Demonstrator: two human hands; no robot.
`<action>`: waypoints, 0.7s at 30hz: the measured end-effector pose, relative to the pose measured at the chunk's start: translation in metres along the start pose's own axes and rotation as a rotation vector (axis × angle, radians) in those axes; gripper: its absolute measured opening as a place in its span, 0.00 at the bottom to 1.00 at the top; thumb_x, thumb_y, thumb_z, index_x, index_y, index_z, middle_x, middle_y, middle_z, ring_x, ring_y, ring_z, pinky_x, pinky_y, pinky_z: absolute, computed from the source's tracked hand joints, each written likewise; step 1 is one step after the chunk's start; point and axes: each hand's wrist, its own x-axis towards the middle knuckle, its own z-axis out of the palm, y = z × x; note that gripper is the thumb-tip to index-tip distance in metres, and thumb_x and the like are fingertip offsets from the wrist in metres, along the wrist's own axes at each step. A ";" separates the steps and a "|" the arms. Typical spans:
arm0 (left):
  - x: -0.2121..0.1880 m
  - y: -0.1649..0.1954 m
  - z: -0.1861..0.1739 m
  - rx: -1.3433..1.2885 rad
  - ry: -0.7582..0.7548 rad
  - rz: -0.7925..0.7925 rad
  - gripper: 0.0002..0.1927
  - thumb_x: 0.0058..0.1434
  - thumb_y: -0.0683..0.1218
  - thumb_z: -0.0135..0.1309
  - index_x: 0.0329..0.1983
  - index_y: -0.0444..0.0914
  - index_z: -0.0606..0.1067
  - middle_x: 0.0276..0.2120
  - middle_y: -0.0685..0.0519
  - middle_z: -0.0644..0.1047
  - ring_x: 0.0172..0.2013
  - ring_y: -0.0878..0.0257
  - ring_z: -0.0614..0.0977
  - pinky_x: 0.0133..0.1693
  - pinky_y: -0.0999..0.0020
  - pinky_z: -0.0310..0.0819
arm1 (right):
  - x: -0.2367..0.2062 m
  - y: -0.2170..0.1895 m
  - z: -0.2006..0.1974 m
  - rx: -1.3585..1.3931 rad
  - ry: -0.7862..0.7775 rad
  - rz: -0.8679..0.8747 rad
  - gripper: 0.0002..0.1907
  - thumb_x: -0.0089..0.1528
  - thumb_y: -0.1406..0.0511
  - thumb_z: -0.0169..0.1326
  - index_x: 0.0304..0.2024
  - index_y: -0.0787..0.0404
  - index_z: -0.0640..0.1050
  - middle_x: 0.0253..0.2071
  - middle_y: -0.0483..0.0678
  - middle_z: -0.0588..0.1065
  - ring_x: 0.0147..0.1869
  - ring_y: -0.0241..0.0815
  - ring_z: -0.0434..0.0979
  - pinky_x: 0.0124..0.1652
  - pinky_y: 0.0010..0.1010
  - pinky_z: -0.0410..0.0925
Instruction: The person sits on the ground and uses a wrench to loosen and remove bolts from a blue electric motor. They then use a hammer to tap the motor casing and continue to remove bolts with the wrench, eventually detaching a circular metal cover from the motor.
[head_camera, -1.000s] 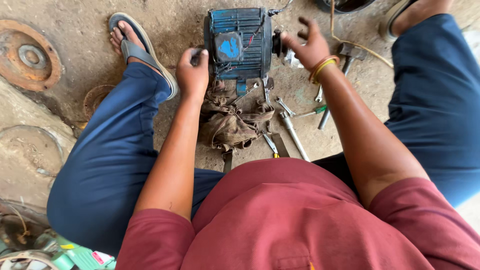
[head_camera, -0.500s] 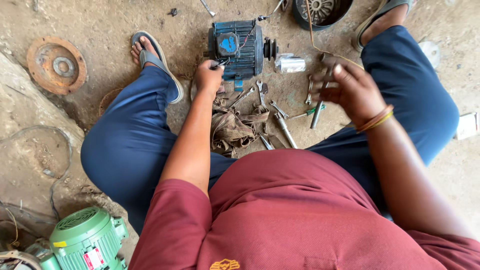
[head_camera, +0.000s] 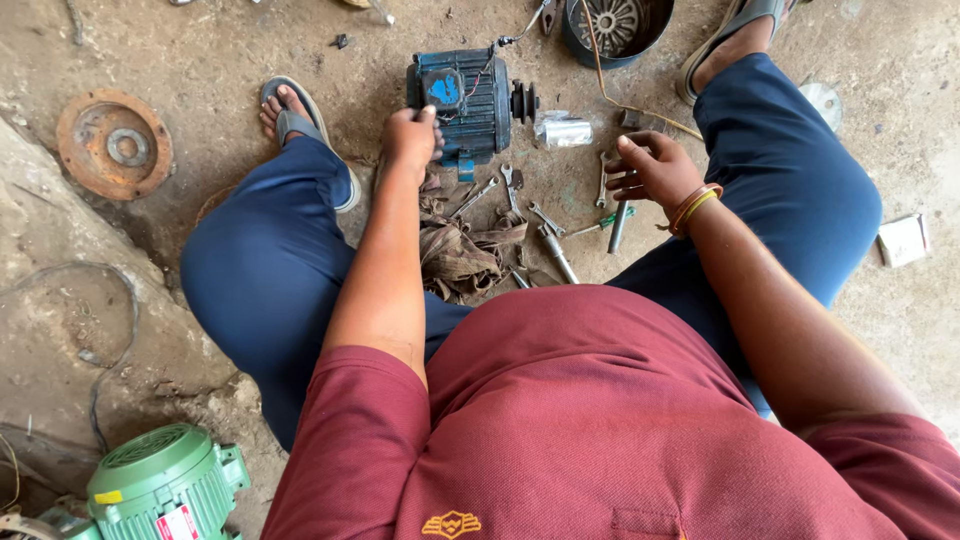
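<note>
Looking down from the head camera, the person sits on a dirt floor with knees spread, and a blue electric motor (head_camera: 462, 100) lies between the feet, its black pulley (head_camera: 522, 101) pointing to the person's right. The left hand (head_camera: 412, 138) is curled against the motor's near edge, fingertips touching the housing — whether it pinches anything small cannot be told. The right hand (head_camera: 652, 168) hovers loosely cupped and empty, fingers half bent, above a scatter of tools; bangles (head_camera: 693, 207) ring its wrist. Below it lie a green-handled screwdriver (head_camera: 604, 222), open-ended spanners (head_camera: 510, 187) and a socket wrench (head_camera: 556, 255), all beside a crumpled brown rag (head_camera: 462, 252) just in front of the motor. A shiny metal cylinder (head_camera: 562, 131) rests near the pulley. Farther off — a rusty round end cover (head_camera: 113, 145) at the left, a dark fan cowl (head_camera: 613, 28) at the top, and a green motor (head_camera: 160, 487) at the bottom left corner.
</note>
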 end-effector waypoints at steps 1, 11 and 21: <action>-0.003 0.000 0.002 0.024 0.024 0.059 0.13 0.67 0.50 0.57 0.33 0.36 0.77 0.25 0.55 0.79 0.26 0.63 0.81 0.29 0.61 0.78 | 0.001 0.002 0.001 -0.030 0.000 -0.001 0.23 0.70 0.56 0.51 0.60 0.64 0.69 0.44 0.55 0.80 0.40 0.46 0.84 0.39 0.38 0.79; -0.003 -0.012 0.007 -0.011 -0.093 0.120 0.11 0.66 0.42 0.53 0.50 0.42 0.80 0.40 0.56 0.81 0.34 0.67 0.82 0.33 0.66 0.80 | -0.008 0.006 0.010 -0.149 -0.018 -0.075 0.24 0.69 0.56 0.52 0.61 0.65 0.69 0.46 0.56 0.80 0.41 0.46 0.84 0.38 0.38 0.78; -0.003 -0.030 0.022 -0.023 -0.014 0.018 0.14 0.64 0.46 0.59 0.47 0.46 0.65 0.32 0.55 0.77 0.24 0.64 0.78 0.17 0.67 0.65 | 0.002 -0.010 -0.013 0.100 0.002 -0.212 0.21 0.72 0.56 0.51 0.59 0.63 0.70 0.42 0.53 0.79 0.40 0.44 0.82 0.37 0.36 0.77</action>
